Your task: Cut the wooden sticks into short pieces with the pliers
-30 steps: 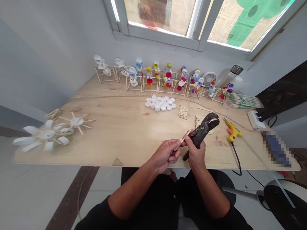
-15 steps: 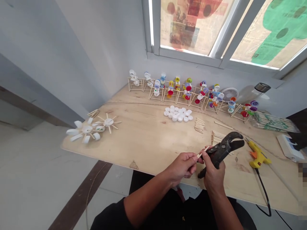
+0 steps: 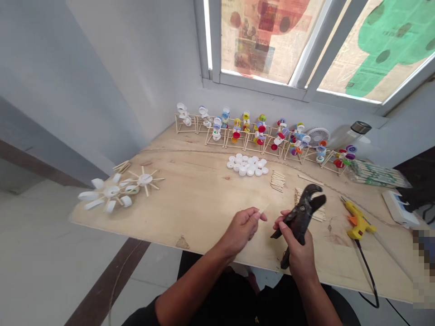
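My left hand [image 3: 242, 230] is closed, pinching a short, thin wooden stick [image 3: 264, 209] between thumb and fingers over the front of the table. Wrapped around the handles of a black cutter with curved jaws [image 3: 302, 215] is my right hand [image 3: 301, 256]; the jaws point up and away, parted, with nothing seen between them. A gap separates the two hands. Behind the cutter lies a pile of wooden sticks [image 3: 319, 213], partly hidden by it. Shorter cut sticks [image 3: 277, 181] lie in a row beyond, beside a cluster of white bottle caps [image 3: 250, 171].
Along the wall stand several stick frames with coloured cap wheels [image 3: 261, 131]. At left are white cap-and-stick wheels [image 3: 112, 192]. On the right are a yellow glue gun [image 3: 358, 219] with its cord, bagged sticks [image 3: 377, 174], a power strip [image 3: 401, 208], a fan [image 3: 317, 136] and a flask [image 3: 355, 133].
My hands have moved apart: the left went left with the stick, away from the cutter. The cutter has turned more upright in my right hand. The view has shifted slightly.
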